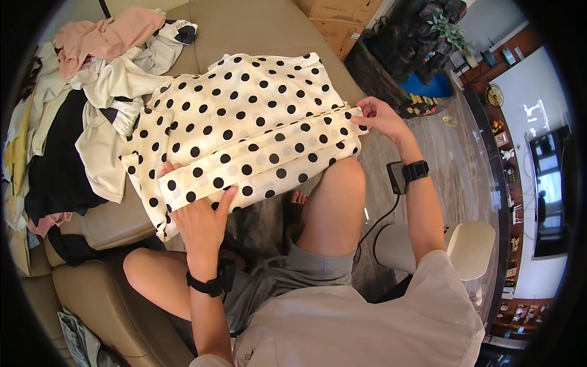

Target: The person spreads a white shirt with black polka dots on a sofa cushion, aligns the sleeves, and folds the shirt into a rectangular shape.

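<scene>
A white cloth garment with black polka dots (247, 105) lies spread on the tan leather sofa seat before me, its near part folded into a long band. My left hand (199, 222) is at the band's left end, fingers partly beneath the cloth and thumb on top. At the band's right end, my right hand (378, 117) pinches the edge between thumb and fingers. The layers under the band are partly hidden.
A heap of clothes with a pink garment (110, 36) and a black garment (64, 160) lies at the left on the sofa (229, 23). Jeans (80, 339) lie lower left. A cardboard box (339, 23) and a rockery fountain (403, 55) stand beyond.
</scene>
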Motion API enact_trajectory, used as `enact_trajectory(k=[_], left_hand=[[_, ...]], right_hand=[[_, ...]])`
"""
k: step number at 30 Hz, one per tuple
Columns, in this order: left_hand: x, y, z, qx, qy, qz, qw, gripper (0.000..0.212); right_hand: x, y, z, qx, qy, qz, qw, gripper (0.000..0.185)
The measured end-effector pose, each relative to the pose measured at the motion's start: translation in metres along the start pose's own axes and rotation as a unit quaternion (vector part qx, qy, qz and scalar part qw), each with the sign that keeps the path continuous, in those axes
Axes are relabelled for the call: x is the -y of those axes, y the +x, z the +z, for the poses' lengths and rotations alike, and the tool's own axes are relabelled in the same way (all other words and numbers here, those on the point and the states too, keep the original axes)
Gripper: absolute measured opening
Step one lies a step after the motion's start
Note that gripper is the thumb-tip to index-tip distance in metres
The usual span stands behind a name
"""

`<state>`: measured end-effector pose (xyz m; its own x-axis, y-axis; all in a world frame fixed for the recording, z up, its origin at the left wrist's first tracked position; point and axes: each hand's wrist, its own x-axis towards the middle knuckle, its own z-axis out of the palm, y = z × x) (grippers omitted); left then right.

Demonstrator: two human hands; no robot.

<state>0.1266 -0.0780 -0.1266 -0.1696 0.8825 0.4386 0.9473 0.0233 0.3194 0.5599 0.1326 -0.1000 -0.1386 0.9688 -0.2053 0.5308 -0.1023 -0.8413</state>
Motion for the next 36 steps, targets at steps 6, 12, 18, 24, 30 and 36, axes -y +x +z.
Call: enact_trajectory(k=[6, 12, 18, 24, 30, 36], left_hand=[[0.003, -0.001, 0.0, -0.014, -0.007, 0.01, 1.0, 0.111], [0.003, -0.001, -0.002, -0.003, -0.004, 0.009, 1.0, 0.117], [0.006, -0.002, -0.007, -0.014, -0.006, 0.007, 1.0, 0.118], [0.013, -0.002, -0.011, 0.03, -0.014, 0.016, 0.999, 0.108], [0.02, 0.006, -0.004, -0.003, -0.059, 0.008, 0.998, 0.102], [0.045, 0.006, -0.003, -0.056, 0.044, -0.01, 0.997, 0.113]], right_hand=[[0.002, 0.019, -0.013, 0.112, -0.045, 0.029, 0.992, 0.04], [0.006, 0.015, -0.005, 0.08, -0.067, 0.004, 0.995, 0.032], [0.011, 0.004, -0.003, 0.072, 0.015, -0.025, 0.997, 0.028], [0.019, 0.001, -0.01, 0.054, 0.11, -0.02, 0.992, 0.039], [0.024, 0.001, -0.002, -0.002, 0.08, 0.012, 0.997, 0.042], [0.059, -0.009, 0.018, 0.0, 0.078, -0.077, 0.994, 0.037]])
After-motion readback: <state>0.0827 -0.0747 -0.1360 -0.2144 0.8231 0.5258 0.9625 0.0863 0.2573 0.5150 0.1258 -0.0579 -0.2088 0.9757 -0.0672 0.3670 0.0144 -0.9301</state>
